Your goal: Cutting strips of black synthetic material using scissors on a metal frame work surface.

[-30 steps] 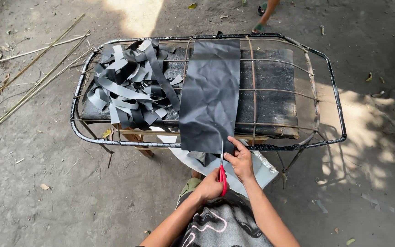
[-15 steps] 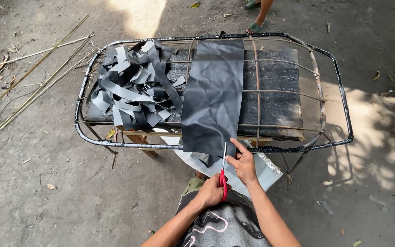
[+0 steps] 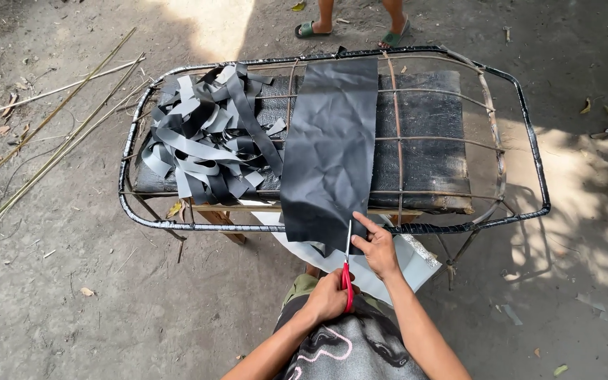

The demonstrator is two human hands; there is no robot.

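A long black sheet point(image 3: 332, 162) lies across a metal wire frame point(image 3: 529, 134) and hangs over its near edge. My left hand point(image 3: 326, 297) grips red-handled scissors point(image 3: 347, 271), whose blades point up into the sheet's lower edge. My right hand point(image 3: 376, 246) rests just right of the blades, fingers pinching the sheet's near edge with the index finger stretched out. A heap of cut black and grey strips point(image 3: 205, 144) lies on the left half of the frame.
The frame rests on a dark padded bench point(image 3: 423, 141) with wooden legs, on bare dirt ground. Thin bamboo sticks point(image 3: 43, 155) lie at the left. Another person's sandalled feet point(image 3: 350, 24) stand beyond the frame. A pale sheet point(image 3: 402, 264) hangs below the near edge.
The view has shifted slightly. Both hands and the scissors stay at the sheet's near edge, with the blades a little further into it.
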